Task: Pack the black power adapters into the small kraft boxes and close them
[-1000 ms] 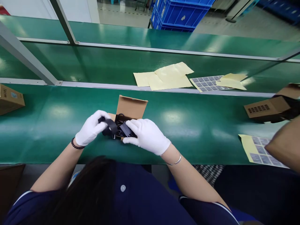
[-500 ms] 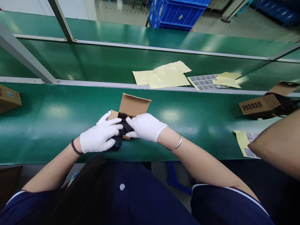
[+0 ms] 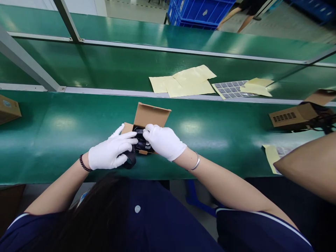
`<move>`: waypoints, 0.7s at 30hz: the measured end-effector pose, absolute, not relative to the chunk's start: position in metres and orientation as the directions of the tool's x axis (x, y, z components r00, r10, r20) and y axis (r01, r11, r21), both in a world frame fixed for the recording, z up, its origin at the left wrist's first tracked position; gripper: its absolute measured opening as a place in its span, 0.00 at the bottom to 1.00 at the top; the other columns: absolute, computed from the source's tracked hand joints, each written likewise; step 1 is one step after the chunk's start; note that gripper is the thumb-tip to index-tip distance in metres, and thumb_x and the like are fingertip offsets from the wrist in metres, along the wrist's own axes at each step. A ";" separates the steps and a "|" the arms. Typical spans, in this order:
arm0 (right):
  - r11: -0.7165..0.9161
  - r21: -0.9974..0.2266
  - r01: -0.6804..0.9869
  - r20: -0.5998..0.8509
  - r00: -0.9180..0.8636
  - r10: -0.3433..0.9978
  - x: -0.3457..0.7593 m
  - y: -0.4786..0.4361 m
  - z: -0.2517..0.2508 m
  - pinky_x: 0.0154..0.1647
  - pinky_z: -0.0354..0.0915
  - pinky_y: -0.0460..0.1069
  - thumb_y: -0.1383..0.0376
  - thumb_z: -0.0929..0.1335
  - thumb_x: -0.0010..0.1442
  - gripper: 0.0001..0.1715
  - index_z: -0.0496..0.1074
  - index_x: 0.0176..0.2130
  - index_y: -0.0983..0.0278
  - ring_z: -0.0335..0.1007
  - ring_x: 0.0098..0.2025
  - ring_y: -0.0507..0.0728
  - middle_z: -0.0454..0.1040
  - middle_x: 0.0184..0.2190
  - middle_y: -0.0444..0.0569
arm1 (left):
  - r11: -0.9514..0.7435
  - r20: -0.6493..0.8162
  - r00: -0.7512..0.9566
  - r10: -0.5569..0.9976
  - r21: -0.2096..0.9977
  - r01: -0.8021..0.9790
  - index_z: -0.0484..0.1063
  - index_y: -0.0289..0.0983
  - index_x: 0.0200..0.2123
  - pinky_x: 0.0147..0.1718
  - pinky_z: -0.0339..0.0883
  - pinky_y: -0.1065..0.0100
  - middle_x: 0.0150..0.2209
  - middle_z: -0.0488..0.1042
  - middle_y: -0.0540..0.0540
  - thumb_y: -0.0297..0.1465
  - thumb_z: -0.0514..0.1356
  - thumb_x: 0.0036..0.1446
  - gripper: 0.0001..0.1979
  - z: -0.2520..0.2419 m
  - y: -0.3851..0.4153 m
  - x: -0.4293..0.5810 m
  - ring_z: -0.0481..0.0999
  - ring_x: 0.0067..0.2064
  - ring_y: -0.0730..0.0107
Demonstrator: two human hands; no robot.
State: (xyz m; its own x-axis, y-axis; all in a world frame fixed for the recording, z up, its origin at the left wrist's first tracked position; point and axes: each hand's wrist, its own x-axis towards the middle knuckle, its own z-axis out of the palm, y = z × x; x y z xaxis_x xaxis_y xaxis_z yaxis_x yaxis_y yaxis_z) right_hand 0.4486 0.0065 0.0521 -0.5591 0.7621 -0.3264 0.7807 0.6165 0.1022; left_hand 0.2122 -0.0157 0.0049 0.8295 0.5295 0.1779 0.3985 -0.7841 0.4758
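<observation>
An open cardboard box (image 3: 153,115) with its lid flap raised stands on the green table, black items (image 3: 143,142) inside it. My left hand (image 3: 109,150), in a white glove, is at the box's left side, fingers apart over its edge. A black strap (image 3: 129,160) hangs out of the box beside the left thumb. My right hand (image 3: 165,141), also gloved, is over the right part of the box with its fingers pressed together; what they hold, if anything, is hidden.
Yellow sheets (image 3: 193,82) and a label sheet (image 3: 231,89) lie behind the metal rail. Another open box (image 3: 287,118) with black items stands at right, near a person's arm (image 3: 309,168). A closed box (image 3: 9,109) is at far left. Blue crates (image 3: 202,14) stand beyond.
My right hand has shifted up and turned, its fingers now drawn together, showing more of the black items. A person has appeared beyond the blue crates.
</observation>
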 end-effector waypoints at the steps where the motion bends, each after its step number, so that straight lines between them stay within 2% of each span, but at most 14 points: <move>1: 0.591 0.114 0.798 -0.320 -0.534 0.783 0.446 0.005 0.051 0.28 0.60 0.49 0.76 0.54 0.69 0.23 0.74 0.47 0.68 0.77 0.41 0.62 0.76 0.44 0.62 | -0.789 0.172 0.832 0.528 0.462 0.405 0.72 0.38 0.39 0.74 0.37 0.29 0.59 0.78 0.40 0.24 0.52 0.61 0.10 0.006 -0.016 0.213 0.62 0.73 0.49; 7: 0.530 0.106 0.841 -0.359 -0.465 0.809 0.429 0.003 0.042 0.34 0.69 0.51 0.77 0.55 0.68 0.21 0.75 0.44 0.74 0.79 0.39 0.64 0.76 0.36 0.65 | -0.825 0.245 0.806 0.538 0.347 0.445 0.73 0.38 0.39 0.75 0.46 0.38 0.58 0.78 0.38 0.23 0.55 0.59 0.10 0.021 -0.027 0.207 0.73 0.64 0.54; 10: 0.540 0.048 0.841 -0.391 -0.481 0.784 0.435 0.004 0.045 0.37 0.70 0.52 0.75 0.59 0.67 0.17 0.74 0.48 0.75 0.80 0.41 0.65 0.78 0.38 0.66 | -0.820 0.170 0.829 0.533 0.347 0.456 0.73 0.39 0.39 0.75 0.45 0.38 0.58 0.78 0.41 0.24 0.55 0.61 0.09 0.027 -0.031 0.205 0.73 0.63 0.56; 12: 0.540 -0.066 0.839 -0.382 -0.522 0.763 0.446 0.008 0.049 0.38 0.70 0.53 0.71 0.61 0.69 0.18 0.72 0.54 0.72 0.80 0.41 0.65 0.79 0.41 0.64 | -0.815 0.101 0.842 0.530 0.337 0.472 0.73 0.38 0.39 0.75 0.41 0.35 0.60 0.76 0.40 0.25 0.55 0.62 0.07 0.029 -0.033 0.210 0.70 0.65 0.54; 14: 0.550 -0.264 0.792 -0.337 -0.611 0.717 0.461 0.012 0.053 0.43 0.71 0.53 0.68 0.63 0.70 0.20 0.71 0.59 0.67 0.80 0.44 0.63 0.80 0.48 0.60 | -0.807 0.053 0.837 0.544 0.306 0.505 0.73 0.37 0.40 0.74 0.39 0.32 0.61 0.74 0.37 0.26 0.55 0.63 0.07 0.029 -0.033 0.219 0.69 0.66 0.52; 16: 0.564 -0.435 0.702 -0.288 -0.702 0.651 0.474 0.015 0.056 0.48 0.70 0.51 0.68 0.64 0.70 0.21 0.72 0.60 0.63 0.79 0.50 0.60 0.80 0.53 0.55 | -0.796 0.020 0.822 0.570 0.264 0.545 0.73 0.36 0.40 0.73 0.37 0.28 0.60 0.73 0.34 0.26 0.56 0.63 0.06 0.028 -0.032 0.231 0.70 0.65 0.49; 17: 0.567 -0.460 0.684 -0.270 -0.716 0.644 0.478 0.015 0.056 0.50 0.69 0.51 0.69 0.64 0.70 0.21 0.72 0.60 0.62 0.78 0.51 0.59 0.79 0.54 0.54 | -0.792 0.006 0.816 0.578 0.246 0.558 0.73 0.35 0.40 0.72 0.37 0.26 0.60 0.73 0.33 0.26 0.56 0.63 0.06 0.028 -0.031 0.236 0.70 0.65 0.48; 19: 0.556 -0.379 0.740 -0.260 -0.661 0.704 0.480 0.010 0.056 0.48 0.68 0.51 0.67 0.64 0.72 0.17 0.75 0.57 0.63 0.77 0.50 0.59 0.80 0.51 0.54 | -0.787 -0.009 0.810 0.587 0.231 0.573 0.73 0.34 0.41 0.70 0.38 0.23 0.59 0.72 0.32 0.26 0.57 0.62 0.06 0.027 -0.029 0.246 0.69 0.65 0.45; 21: 0.518 -0.240 0.821 -0.246 -0.568 0.786 0.475 0.002 0.054 0.43 0.67 0.52 0.58 0.63 0.75 0.19 0.78 0.52 0.65 0.77 0.47 0.61 0.80 0.47 0.55 | -0.775 -0.024 0.801 0.599 0.235 0.586 0.74 0.34 0.45 0.70 0.39 0.21 0.58 0.72 0.32 0.26 0.57 0.62 0.09 0.026 -0.027 0.252 0.68 0.65 0.45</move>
